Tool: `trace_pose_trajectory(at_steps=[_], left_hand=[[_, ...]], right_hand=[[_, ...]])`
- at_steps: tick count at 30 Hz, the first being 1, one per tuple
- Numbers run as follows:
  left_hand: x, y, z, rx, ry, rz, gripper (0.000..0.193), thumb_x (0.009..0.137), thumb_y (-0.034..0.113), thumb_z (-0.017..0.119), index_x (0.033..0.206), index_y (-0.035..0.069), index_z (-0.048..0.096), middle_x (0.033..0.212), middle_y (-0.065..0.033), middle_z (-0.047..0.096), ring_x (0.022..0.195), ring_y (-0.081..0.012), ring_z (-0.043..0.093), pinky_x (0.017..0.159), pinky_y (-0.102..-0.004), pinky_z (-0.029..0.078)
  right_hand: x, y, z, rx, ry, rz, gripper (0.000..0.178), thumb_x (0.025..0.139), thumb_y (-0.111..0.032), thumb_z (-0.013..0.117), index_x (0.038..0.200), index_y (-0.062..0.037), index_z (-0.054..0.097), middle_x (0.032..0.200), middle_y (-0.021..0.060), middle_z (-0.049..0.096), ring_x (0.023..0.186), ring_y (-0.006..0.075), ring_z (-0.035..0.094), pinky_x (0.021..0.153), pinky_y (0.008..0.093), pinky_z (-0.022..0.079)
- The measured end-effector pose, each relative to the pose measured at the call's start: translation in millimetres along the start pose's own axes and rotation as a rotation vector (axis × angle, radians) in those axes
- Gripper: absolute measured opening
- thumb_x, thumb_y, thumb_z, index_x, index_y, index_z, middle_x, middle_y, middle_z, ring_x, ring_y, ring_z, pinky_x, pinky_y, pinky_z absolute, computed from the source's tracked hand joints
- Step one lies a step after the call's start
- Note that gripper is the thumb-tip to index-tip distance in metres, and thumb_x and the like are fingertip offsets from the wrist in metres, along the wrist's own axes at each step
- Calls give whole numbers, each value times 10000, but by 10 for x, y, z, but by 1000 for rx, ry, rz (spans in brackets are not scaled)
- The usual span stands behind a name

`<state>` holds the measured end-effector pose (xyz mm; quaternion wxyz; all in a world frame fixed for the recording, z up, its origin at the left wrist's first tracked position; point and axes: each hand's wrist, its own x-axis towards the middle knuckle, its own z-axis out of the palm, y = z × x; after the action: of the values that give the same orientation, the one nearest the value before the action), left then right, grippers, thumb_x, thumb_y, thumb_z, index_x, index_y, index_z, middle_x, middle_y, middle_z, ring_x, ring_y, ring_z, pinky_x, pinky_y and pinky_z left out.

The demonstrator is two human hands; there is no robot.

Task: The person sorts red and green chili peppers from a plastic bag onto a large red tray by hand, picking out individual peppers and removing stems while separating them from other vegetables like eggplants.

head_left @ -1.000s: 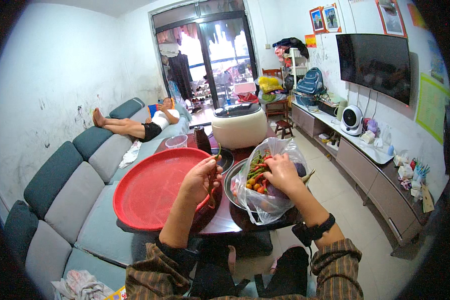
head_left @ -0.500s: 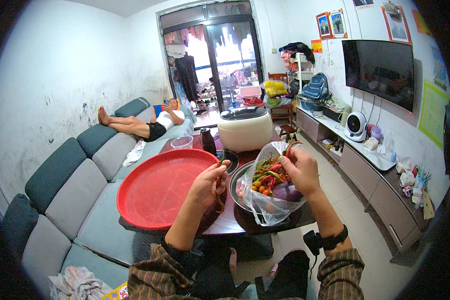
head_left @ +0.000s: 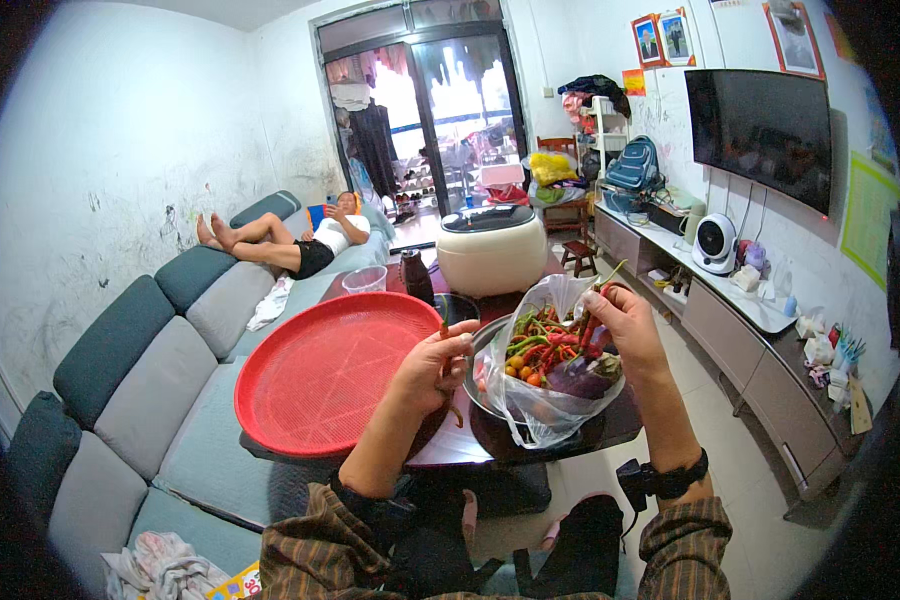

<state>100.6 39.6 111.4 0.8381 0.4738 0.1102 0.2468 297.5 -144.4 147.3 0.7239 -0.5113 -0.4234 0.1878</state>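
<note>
My left hand point(head_left: 428, 370) is closed around a few chili peppers point(head_left: 445, 328), beside the right rim of a round red mesh tray point(head_left: 315, 385). One curled end pokes out below the fingers. In my right hand point(head_left: 628, 325) are red chili peppers point(head_left: 590, 322), pinched over the mouth of a clear plastic bag point(head_left: 542, 425). Red and green chili peppers point(head_left: 547, 345), small orange tomatoes point(head_left: 523, 370) and a dark purple vegetable point(head_left: 578, 377) fill the bag. It sits in a round metal bowl point(head_left: 484, 345), partly hidden by the bag.
On the dark table point(head_left: 450, 450) behind stand a white appliance with a dark lid point(head_left: 490, 255), a dark bottle point(head_left: 415, 275) and a clear plastic cup point(head_left: 365, 280). A grey sofa point(head_left: 205, 450) runs along the left, where a person point(head_left: 320, 240) lies. A low cabinet point(head_left: 740, 370) lines the right.
My right hand has moved slightly right and down, with more red chili peppers showing at its fingertips. My left hand has shifted a little right, still holding its peppers. The person's leg has bent.
</note>
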Motion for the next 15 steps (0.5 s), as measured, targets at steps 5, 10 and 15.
trace_pose_trajectory(at_steps=[5,10,15], left_hand=[[-21,-51,164,73,-76,10,303,858,143,555,1139,44,507,787,-31,583,536,-77,509,389,-174,339],[-32,-73,308,116,-139,-27,308,882,168,532,1163,46,506,927,-58,605,759,-133,591,583,-213,459],[33,-115,646,316,-192,20,413,881,195,533,1250,29,448,1145,-90,549,994,-167,552,808,-285,463]], right_hand=[[-11,89,-32,-35,-13,-9,206,851,-239,590,873,-35,586,731,-6,577,581,59,543,483,188,405],[-39,83,38,17,-14,7,180,853,-236,587,847,-56,577,738,-15,575,590,53,540,492,182,401],[-48,20,105,-14,-7,12,184,856,-221,586,837,-37,588,737,-12,580,608,50,529,522,190,408]])
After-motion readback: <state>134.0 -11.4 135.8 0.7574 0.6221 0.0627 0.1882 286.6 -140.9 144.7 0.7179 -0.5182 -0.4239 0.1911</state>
